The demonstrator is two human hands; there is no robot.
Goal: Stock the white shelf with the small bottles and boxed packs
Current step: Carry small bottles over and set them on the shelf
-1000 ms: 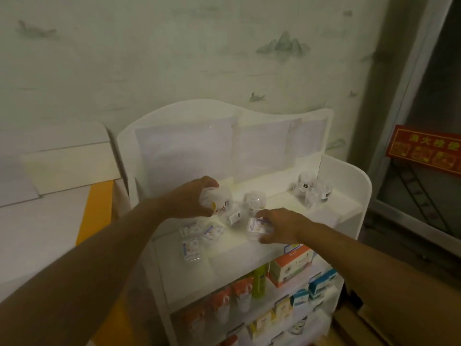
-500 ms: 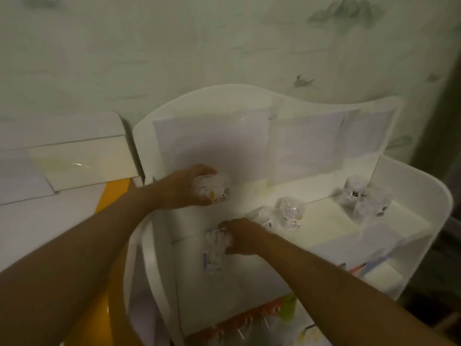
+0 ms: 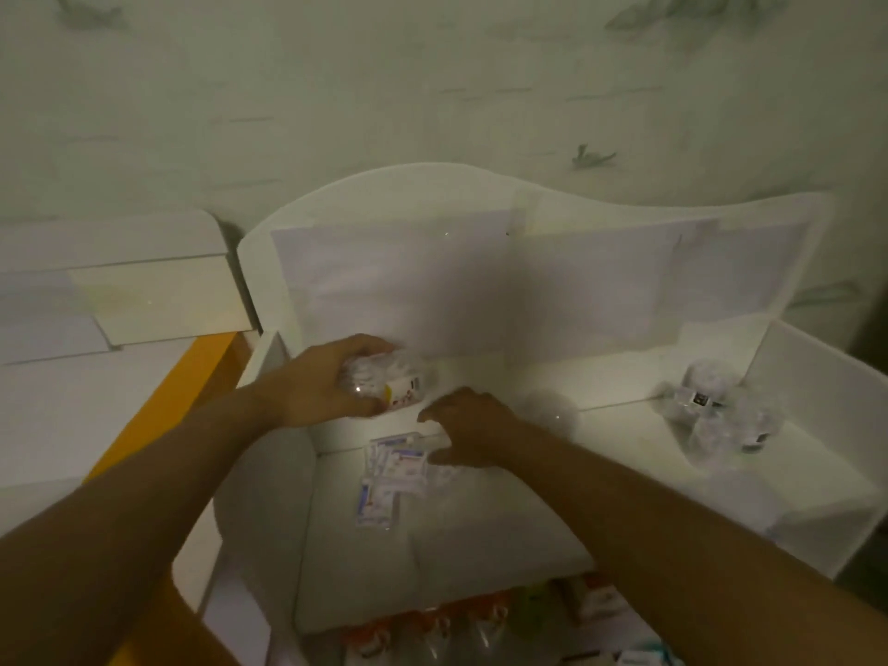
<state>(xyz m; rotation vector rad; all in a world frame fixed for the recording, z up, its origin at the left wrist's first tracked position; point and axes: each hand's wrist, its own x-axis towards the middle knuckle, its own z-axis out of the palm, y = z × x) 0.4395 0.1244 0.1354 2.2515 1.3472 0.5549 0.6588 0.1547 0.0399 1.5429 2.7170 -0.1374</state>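
Note:
My left hand (image 3: 314, 384) grips a clear small bottle (image 3: 391, 379) with a red and yellow label, held at the back left of the white shelf's (image 3: 504, 531) top tier. My right hand (image 3: 468, 425) hovers with fingers spread just right of a pile of small flat packs (image 3: 391, 475) lying on the shelf; whether it touches them I cannot tell. A blurred clear bottle (image 3: 552, 408) stands behind my right wrist. More wrapped bottles (image 3: 721, 411) sit in the right corner.
The shelf's tall back panel (image 3: 480, 281) stands against a patterned wall. Lower tiers hold orange and green packs (image 3: 461, 627). To the left are white boxes (image 3: 120, 300) and a yellow-edged counter (image 3: 182, 382).
The view has moved closer and tilted down onto the shelf. My left hand brought the bottle lower toward the back left corner. My right hand opened beside the flat packs.

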